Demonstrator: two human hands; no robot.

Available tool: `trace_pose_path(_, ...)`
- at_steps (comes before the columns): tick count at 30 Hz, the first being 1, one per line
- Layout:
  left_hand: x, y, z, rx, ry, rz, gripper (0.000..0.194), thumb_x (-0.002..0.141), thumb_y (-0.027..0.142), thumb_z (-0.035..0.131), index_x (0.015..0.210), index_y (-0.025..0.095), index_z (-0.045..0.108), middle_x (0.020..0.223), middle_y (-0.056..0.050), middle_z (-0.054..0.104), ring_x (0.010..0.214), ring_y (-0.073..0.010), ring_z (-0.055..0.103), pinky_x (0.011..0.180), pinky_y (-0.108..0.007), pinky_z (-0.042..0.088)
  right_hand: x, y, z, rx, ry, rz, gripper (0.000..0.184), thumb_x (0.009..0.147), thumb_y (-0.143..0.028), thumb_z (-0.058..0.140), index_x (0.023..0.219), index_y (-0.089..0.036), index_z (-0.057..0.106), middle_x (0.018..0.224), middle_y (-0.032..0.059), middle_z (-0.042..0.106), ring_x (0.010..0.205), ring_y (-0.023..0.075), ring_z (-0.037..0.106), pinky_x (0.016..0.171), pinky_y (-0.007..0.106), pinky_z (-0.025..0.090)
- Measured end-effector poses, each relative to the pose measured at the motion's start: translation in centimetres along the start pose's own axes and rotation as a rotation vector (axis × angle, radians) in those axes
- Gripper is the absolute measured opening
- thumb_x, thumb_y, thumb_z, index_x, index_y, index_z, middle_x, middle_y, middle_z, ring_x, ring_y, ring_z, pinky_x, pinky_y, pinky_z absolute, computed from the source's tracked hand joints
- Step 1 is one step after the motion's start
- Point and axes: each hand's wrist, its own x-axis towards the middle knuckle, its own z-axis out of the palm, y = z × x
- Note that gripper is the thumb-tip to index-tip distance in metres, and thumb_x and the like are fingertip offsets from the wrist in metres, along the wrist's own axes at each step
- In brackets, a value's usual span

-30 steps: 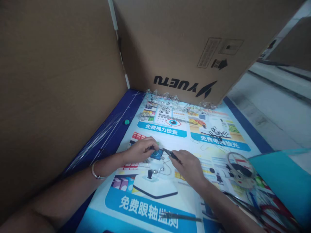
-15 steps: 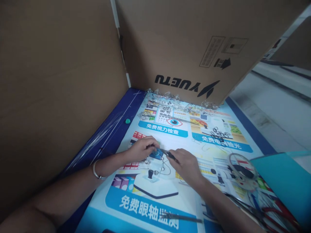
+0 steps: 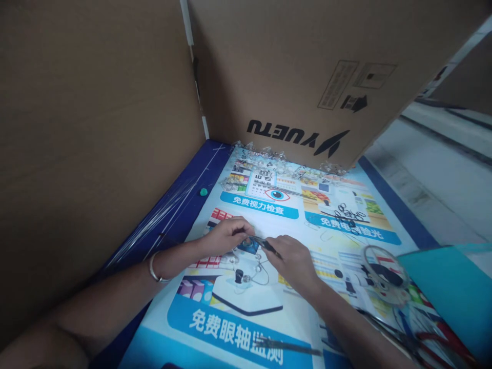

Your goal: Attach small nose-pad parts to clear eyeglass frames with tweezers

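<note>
A strand of clear beads on thin wire [image 3: 258,268] hangs below my hands over the printed sheet [image 3: 292,233]. My left hand [image 3: 231,236], with a silver bangle on its wrist, is closed, thumb and fingertips pinching the strand's upper end. In my right hand [image 3: 290,260] is a pair of slim dark pliers [image 3: 269,247], with the fingers wrapped round the handles. The pliers' tips point left and meet the wire right at my left fingertips. What exactly lies between the jaws is too small to make out.
Cardboard walls [image 3: 300,66] stand behind and left. Clear beaded pieces [image 3: 269,159] line the back wall. Black rings [image 3: 348,212] lie right of centre, thin wires [image 3: 154,220] at left, dark pins [image 3: 288,346] in front. Red-handled scissors [image 3: 434,341] and a teal folder [image 3: 442,287] sit right.
The bead strand has swung and now hangs in a different shape below my hands. Both hands keep nearly the same place, the pliers turning slightly at the fingertips.
</note>
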Motion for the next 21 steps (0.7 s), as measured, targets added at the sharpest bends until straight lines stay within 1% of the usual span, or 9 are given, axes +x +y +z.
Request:
trace_pose_path(4,-0.06,-0.44,0.03,-0.072,-0.008,-0.042,0.015,0.076,0.007,0.046,0.081,0.013,0.059,0.078,-0.001,0.058,0.072,-0.0102,0.055,0.066,-0.02,0.043,0.11,-0.07,-0.05,-0.003,0.003,-0.011,0.018,0.084,-0.027,0.048,0.087,-0.018,0.063,0.068,0.0036,0.06,0.067,0.015,0.053,0.063,0.025,0.039)
trace_pose_path(12,-0.05,-0.85,0.22,-0.157,-0.009,-0.077,0.012,0.077,0.011,0.047,0.082,0.012,0.058,0.077,-0.002,0.057,0.068,-0.0093,0.055,0.061,-0.019,0.042,0.12,-0.11,-0.1,0.0,0.002,-0.016,0.018,0.084,-0.028,0.048,0.087,-0.018,0.063,0.067,0.0034,0.059,0.067,0.0148,0.053,0.063,0.025,0.038)
trace_pose_path(21,-0.04,-0.6,0.04,-0.117,-0.024,-0.067,0.015,0.076,0.008,0.047,0.082,0.012,0.059,0.078,-0.002,0.057,0.071,-0.0101,0.056,0.064,-0.021,0.044,-0.03,-0.05,-0.15,-0.02,-0.075,-0.01,0.017,0.083,-0.029,0.049,0.088,-0.019,0.063,0.068,0.0029,0.059,0.068,0.0152,0.052,0.063,0.026,0.037)
